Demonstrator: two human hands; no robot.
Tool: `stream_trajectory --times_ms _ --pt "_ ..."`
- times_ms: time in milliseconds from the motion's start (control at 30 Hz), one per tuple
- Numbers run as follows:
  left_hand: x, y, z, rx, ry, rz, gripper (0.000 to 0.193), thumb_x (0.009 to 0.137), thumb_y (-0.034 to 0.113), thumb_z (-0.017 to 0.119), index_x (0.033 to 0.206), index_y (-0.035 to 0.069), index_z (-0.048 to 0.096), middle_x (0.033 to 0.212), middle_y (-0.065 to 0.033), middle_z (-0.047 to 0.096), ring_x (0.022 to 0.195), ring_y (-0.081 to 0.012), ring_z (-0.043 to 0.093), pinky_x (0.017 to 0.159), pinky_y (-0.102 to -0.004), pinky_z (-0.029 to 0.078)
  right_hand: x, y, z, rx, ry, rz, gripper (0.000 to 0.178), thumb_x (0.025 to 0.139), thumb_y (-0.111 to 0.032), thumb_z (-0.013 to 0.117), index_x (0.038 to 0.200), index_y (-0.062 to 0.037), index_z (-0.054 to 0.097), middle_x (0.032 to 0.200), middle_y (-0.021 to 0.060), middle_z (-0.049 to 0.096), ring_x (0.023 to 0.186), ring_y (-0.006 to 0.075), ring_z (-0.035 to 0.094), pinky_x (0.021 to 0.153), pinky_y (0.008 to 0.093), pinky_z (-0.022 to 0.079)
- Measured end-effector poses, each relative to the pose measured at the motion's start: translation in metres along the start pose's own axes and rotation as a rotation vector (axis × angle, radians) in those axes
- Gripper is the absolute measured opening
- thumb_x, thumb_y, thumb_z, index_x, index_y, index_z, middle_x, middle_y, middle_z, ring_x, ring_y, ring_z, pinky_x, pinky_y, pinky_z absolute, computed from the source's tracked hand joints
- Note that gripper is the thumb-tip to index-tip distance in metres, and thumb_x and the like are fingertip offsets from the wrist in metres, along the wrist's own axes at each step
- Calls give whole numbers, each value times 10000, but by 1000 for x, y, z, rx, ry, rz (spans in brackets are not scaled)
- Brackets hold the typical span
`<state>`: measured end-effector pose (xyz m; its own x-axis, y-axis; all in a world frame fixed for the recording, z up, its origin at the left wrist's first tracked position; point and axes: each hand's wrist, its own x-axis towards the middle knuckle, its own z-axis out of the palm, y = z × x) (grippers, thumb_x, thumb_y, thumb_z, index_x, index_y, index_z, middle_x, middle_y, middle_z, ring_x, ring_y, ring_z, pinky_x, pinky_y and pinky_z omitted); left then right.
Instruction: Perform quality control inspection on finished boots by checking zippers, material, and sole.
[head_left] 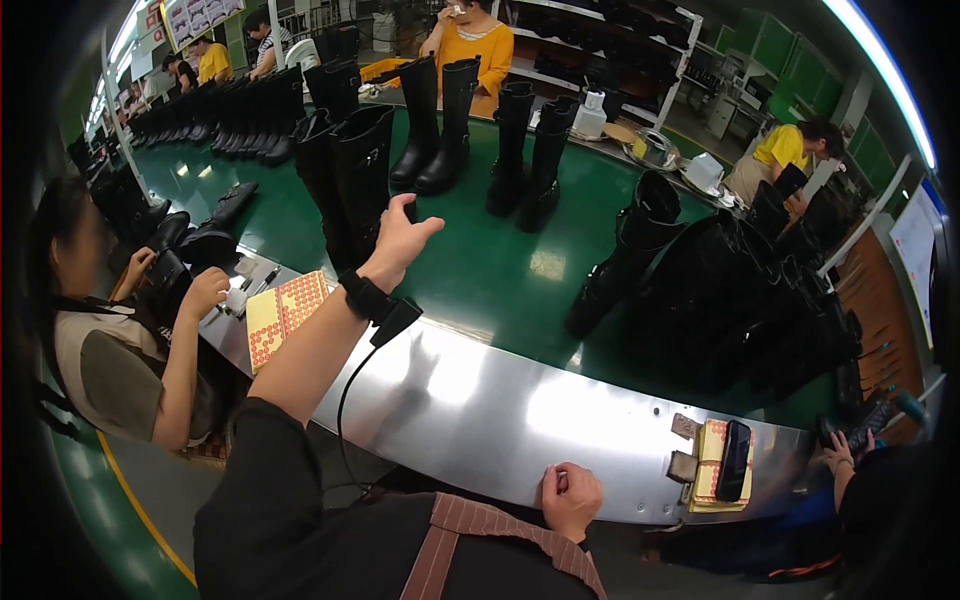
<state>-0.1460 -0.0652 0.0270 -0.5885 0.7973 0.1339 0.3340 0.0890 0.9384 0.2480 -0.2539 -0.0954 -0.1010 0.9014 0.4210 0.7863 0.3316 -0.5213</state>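
The left hand (398,243) covers part of the tall black boot (362,180) behind its fingers; their grip stays unclear.
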Motion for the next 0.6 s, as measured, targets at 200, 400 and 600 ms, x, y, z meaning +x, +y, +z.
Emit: stream_trajectory --times_ms 200,400,600 --pt "37 56 68 243 -139 320 577 769 254 746 1277 99 522 1369 -251 418 1297 -339 403 1058 -372 354 -1 9 1 18 -7 -22 87 746 -132 714 745 -115 628 583 2 513 579 219 540 568 371 381" --pt "110 80 132 421 -160 249 993 575 657 800 1379 170 477 1511 -361 40 1437 -456 41 1108 -636 111 -1 14 6 -14 27 -59 110 715 -139 739 687 -115 635 526 -17 483 505 197 504 518 348 367" --pt "189 71 187 391 -48 186 970 562 623 815 1357 157 512 1497 -355 92 1415 -472 84 1111 -609 146 -2 21 4 -11 -10 -35 115 734 -202 753 799 -138 685 643 37 601 632 248 597 626 398 454"
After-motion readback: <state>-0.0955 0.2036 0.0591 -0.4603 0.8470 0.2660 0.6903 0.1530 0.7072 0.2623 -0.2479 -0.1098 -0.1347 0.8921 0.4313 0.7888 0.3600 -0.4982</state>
